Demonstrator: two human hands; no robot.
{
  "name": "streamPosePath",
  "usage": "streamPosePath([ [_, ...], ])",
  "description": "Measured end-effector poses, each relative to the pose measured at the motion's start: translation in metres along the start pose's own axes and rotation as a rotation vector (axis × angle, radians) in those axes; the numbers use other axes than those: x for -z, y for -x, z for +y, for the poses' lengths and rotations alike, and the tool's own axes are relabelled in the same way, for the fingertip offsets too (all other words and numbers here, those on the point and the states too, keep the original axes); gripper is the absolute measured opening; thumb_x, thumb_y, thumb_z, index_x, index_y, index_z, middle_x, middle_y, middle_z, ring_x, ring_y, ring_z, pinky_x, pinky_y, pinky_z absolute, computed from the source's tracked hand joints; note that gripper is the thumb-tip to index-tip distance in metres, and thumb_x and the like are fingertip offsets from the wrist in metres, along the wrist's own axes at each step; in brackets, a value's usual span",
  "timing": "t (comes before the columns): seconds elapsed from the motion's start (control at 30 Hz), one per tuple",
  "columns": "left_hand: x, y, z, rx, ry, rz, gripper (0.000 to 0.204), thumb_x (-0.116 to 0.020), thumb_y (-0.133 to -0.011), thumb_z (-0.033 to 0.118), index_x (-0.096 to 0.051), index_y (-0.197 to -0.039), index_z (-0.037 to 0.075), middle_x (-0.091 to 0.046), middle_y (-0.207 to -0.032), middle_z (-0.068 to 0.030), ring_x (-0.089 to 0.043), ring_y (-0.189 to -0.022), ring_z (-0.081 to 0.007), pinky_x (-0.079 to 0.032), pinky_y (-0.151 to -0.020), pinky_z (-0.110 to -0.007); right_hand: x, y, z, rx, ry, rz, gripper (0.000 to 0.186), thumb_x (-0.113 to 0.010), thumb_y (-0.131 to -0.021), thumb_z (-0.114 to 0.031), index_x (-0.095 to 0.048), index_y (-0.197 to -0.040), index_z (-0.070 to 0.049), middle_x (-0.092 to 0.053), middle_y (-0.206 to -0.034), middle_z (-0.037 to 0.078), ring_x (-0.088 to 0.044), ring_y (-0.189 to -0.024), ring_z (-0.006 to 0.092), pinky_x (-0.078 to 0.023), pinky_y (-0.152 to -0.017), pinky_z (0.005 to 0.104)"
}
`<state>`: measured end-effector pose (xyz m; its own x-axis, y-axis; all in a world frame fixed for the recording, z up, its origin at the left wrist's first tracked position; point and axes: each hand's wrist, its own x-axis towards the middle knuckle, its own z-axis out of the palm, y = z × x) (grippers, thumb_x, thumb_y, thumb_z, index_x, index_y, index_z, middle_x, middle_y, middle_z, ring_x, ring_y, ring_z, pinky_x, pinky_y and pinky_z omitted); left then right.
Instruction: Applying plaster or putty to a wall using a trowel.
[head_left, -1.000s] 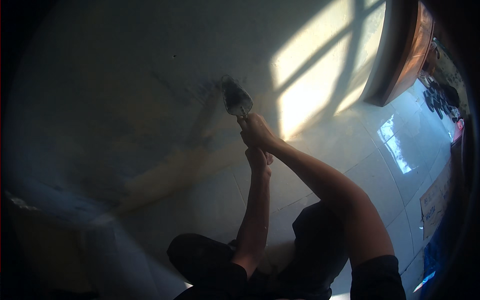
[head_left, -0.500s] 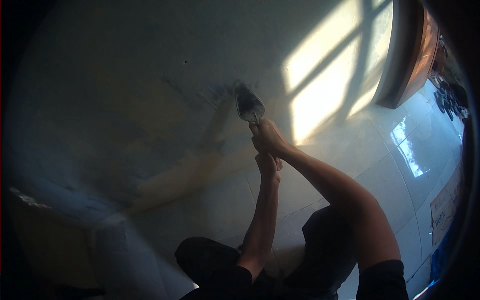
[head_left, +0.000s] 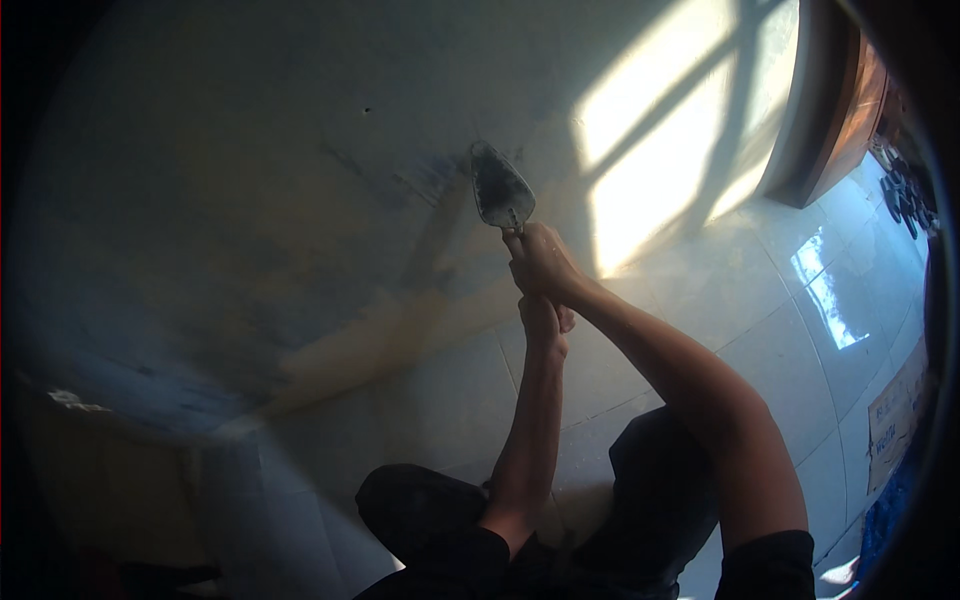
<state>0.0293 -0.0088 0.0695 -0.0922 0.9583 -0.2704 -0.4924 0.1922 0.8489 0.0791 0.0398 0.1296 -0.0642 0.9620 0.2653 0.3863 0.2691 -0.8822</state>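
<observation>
A pointed trowel [head_left: 502, 188] with a dark, grey-smeared blade is held up against the wall [head_left: 250, 220], its tip pointing away from me. My right hand [head_left: 546, 260] is closed around the handle just below the blade. Directly under it, my left hand [head_left: 545, 322] is also closed, at the lower end of the handle; the fingers hide most of the grip there. Dark scuffs and scratches mark the plaster beside the blade, and yellowish patches spread below. Whether the tip touches the surface I cannot tell.
Pale floor tiles [head_left: 740, 300] meet the wall's foot. A brown wooden piece of furniture [head_left: 845, 110] stands far right, with dark footwear [head_left: 905, 195] past it. A cardboard sheet [head_left: 893, 425] and blue plastic [head_left: 890, 510] lie at the right edge. Window light falls on the wall.
The whole view has shifted slightly. The trowel has moved a little farther up the wall, both hands with it, their grip the same.
</observation>
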Motion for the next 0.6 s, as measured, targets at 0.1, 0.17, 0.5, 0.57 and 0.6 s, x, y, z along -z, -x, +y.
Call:
streamPosePath([
  [0.1, 0.006, -0.005, -0.001, 0.038, -0.014, -0.017, 0.05, -0.041, -0.099, 0.044, -0.045, -0.062, 0.011, -0.032, -0.045, 0.0033, -0.031, -0.033, -0.0095, -0.021, -0.033, -0.027, 0.009, -0.006, -0.01, -0.048, -0.038, -0.041, 0.026, -0.049, -0.089, -0.014, -0.054, -0.072, 0.005, -0.055, -0.062, 0.026, -0.059, -0.061, 0.0419, -0.043, -0.055, 0.0472],
  [0.17, 0.009, -0.001, 0.0, 0.034, -0.009, 0.024, 0.049, -0.041, -0.099, 0.042, -0.044, -0.062, 0.011, -0.032, -0.044, 0.0033, -0.031, -0.033, -0.0093, -0.021, -0.033, -0.027, 0.0, -0.002, -0.008, -0.126, -0.051, -0.087, 0.024, -0.049, -0.088, -0.013, -0.055, -0.073, 0.005, -0.056, -0.063, 0.026, -0.06, -0.062, 0.0415, -0.044, -0.056, 0.0467],
  [0.5, -0.01, 0.002, 0.015, -0.075, -0.043, 0.016, 0.048, -0.04, -0.1, 0.037, -0.047, -0.06, 0.012, -0.034, -0.045, 0.0034, -0.031, -0.033, -0.0083, -0.021, -0.034, -0.027, -0.002, -0.016, 0.0, 0.073, -0.011, 0.019, 0.044, -0.044, -0.095, -0.027, -0.058, -0.071, 0.007, -0.056, -0.055, 0.022, -0.061, -0.055, 0.0387, -0.048, -0.059, 0.0473],
  [0.57, -0.008, 0.011, -0.008, 0.009, -0.033, 0.047, 0.05, -0.041, -0.099, 0.043, -0.047, -0.061, 0.012, -0.034, -0.044, 0.0033, -0.032, -0.033, -0.0086, -0.022, -0.033, -0.027, -0.003, -0.006, 0.023, 0.148, 0.079, 0.034, 0.044, -0.044, -0.095, -0.027, -0.058, -0.071, 0.007, -0.056, -0.054, 0.022, -0.061, -0.054, 0.0383, -0.048, -0.058, 0.0469],
  [0.6, -0.005, 0.015, -0.01, 0.041, -0.027, 0.046, 0.051, -0.04, -0.099, 0.045, -0.046, -0.061, 0.012, -0.033, -0.044, 0.0034, -0.031, -0.033, -0.0087, -0.021, -0.033, -0.027, -0.003, 0.0, 0.02, 0.071, 0.053, -0.016, 0.044, -0.043, -0.095, -0.027, -0.058, -0.07, 0.007, -0.056, -0.054, 0.022, -0.061, -0.054, 0.0383, -0.048, -0.058, 0.0469],
])
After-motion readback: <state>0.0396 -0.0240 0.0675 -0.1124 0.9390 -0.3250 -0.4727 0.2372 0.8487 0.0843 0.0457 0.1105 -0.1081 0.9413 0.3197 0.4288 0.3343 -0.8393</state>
